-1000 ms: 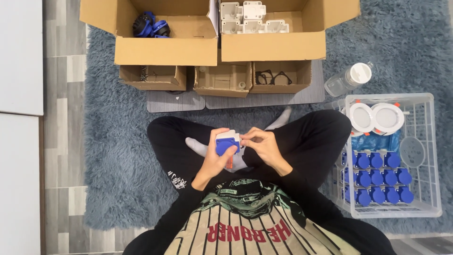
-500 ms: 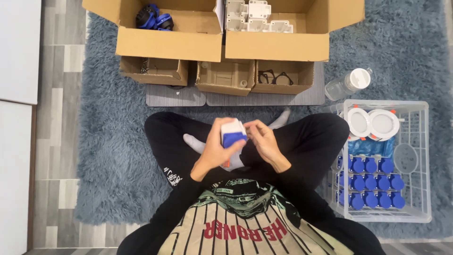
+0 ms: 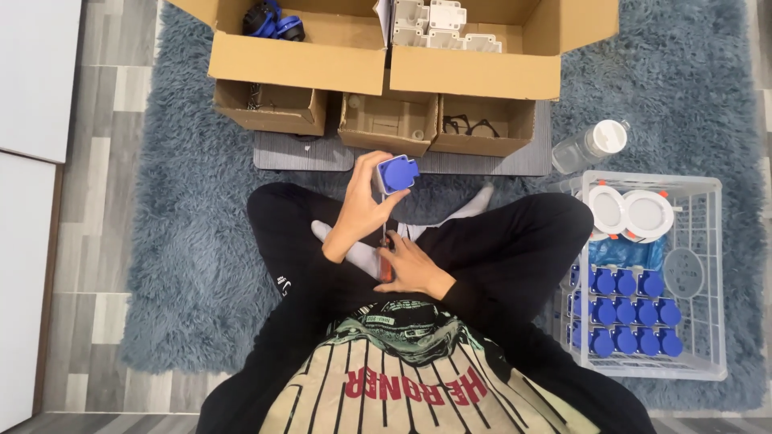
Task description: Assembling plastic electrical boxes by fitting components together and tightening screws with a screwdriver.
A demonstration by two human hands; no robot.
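The left hand [image 3: 359,210] is closed around a grey socket housing with a blue hinged cap [image 3: 396,174], thumb and fingers wrapped about its sides, holding it up above the person's crossed legs. The housing's blue cap faces up toward the camera; its long axis cannot be told from here. The piece sits just short of the middle small cardboard box [image 3: 389,122], between that box and the person's knees.

The right hand [image 3: 408,270] lies lower, nearer the person's body than the housing, fingers curled over a screwdriver with an orange-red handle [image 3: 385,261]. The screwdriver's long axis runs from the lap up toward the housing, tip end pointing at it.

Right of the housing, well apart, stands a white wire crate [image 3: 708,283] holding rows of blue-capped sockets [image 3: 626,309].
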